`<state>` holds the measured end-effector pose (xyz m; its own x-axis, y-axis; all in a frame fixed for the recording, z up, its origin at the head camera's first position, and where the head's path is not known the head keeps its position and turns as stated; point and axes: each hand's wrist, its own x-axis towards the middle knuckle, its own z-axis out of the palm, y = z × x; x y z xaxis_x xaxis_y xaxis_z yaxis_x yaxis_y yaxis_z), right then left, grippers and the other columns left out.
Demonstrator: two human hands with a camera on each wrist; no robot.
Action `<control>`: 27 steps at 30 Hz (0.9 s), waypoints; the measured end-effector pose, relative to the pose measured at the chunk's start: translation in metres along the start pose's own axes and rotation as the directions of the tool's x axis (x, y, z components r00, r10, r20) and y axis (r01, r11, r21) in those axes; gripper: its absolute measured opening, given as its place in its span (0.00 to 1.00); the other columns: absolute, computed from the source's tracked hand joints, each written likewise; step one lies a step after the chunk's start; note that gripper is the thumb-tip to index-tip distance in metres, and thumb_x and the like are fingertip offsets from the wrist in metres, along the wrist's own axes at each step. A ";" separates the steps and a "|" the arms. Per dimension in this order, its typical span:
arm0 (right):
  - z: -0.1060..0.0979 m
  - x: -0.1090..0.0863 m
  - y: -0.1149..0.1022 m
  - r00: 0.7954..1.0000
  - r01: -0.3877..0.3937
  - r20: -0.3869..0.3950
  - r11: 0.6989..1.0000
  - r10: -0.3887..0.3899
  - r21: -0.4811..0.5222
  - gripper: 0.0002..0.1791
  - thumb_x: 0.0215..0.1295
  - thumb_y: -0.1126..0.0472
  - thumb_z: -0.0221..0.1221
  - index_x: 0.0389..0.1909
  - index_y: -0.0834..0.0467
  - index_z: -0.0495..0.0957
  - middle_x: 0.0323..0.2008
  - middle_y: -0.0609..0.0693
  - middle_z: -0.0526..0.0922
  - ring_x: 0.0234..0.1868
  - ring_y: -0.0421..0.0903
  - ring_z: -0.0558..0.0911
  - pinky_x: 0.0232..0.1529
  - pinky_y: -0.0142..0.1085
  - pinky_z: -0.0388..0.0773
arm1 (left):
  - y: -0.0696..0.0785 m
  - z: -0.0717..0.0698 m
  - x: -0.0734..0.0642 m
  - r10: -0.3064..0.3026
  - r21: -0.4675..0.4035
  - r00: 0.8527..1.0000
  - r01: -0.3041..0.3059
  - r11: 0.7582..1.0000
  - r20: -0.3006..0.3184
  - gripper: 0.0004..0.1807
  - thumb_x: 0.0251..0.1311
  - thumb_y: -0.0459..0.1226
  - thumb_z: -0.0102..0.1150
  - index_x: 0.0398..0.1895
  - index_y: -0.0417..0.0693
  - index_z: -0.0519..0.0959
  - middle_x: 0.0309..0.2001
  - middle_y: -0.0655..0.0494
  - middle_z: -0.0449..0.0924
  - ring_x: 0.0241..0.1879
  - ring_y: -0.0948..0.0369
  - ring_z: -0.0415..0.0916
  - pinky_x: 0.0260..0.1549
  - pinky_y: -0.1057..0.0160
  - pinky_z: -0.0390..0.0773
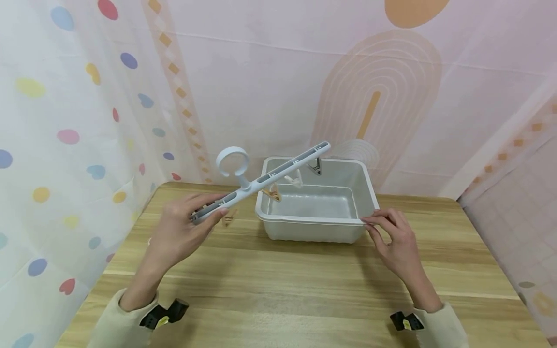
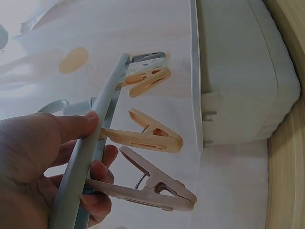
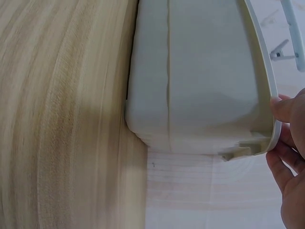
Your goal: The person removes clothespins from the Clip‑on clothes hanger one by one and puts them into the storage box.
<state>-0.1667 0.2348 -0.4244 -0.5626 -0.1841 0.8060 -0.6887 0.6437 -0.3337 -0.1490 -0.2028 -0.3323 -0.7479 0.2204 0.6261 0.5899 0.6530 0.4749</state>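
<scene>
A: Left hand [image 1: 180,232]?
B: Clip hanger [image 1: 283,170] gripped by one end, between thumb and fingers. Held aslant above the table [image 1: 270,295], towards its far left corner; the other end is seen across the bin's opening.
A: Clips?
B: Five counted in the left wrist view, hung in a row along the bar: dark grey, white, two orange and, at the gripped end, a pinkish-beige clip [image 2: 157,191]. An open ring hook [image 1: 232,149] is carried at mid-bar.
A: Right hand [image 1: 393,239]?
B: Bin [image 1: 313,231] pinched by the rim at its near right corner.
A: Bin's place?
B: Upright by the table's far edge, between the two far corners. Backed by a patterned cloth [image 1: 248,72].
</scene>
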 end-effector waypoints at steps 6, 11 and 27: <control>0.000 -0.001 0.000 1.000 -0.015 -0.010 1.000 0.014 -0.002 0.20 0.48 0.80 0.72 0.40 0.59 0.89 0.41 0.57 0.83 0.47 0.56 0.79 0.51 0.28 0.69 | 0.003 0.012 0.004 0.026 -0.048 0.999 -0.025 0.999 0.022 0.16 0.59 0.32 0.73 0.50 0.49 0.88 0.37 0.58 0.87 0.28 0.66 0.71 0.25 0.74 0.68; 0.000 -0.001 0.000 0.999 -0.033 -0.009 0.999 0.033 -0.010 0.19 0.49 0.80 0.72 0.41 0.59 0.89 0.42 0.56 0.83 0.48 0.56 0.78 0.52 0.27 0.69 | 0.007 0.020 0.006 0.035 -0.078 0.999 -0.032 0.996 0.036 0.15 0.59 0.32 0.73 0.50 0.48 0.88 0.40 0.57 0.89 0.31 0.66 0.74 0.29 0.74 0.72; -0.012 0.007 -0.009 0.983 -0.171 0.083 0.984 0.166 0.051 0.20 0.59 0.76 0.68 0.52 0.62 0.84 0.52 0.56 0.85 0.56 0.43 0.80 0.62 0.19 0.66 | 0.019 0.034 0.004 0.055 -0.146 0.996 -0.044 0.988 0.072 0.16 0.58 0.32 0.74 0.51 0.45 0.88 0.38 0.57 0.88 0.29 0.66 0.77 0.27 0.72 0.75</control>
<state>-0.1591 0.2368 -0.4099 -0.7053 -0.1360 0.6958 -0.6051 0.6268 -0.4909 -0.1510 -0.1646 -0.3421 -0.7344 0.3075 0.6051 0.6603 0.5297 0.5323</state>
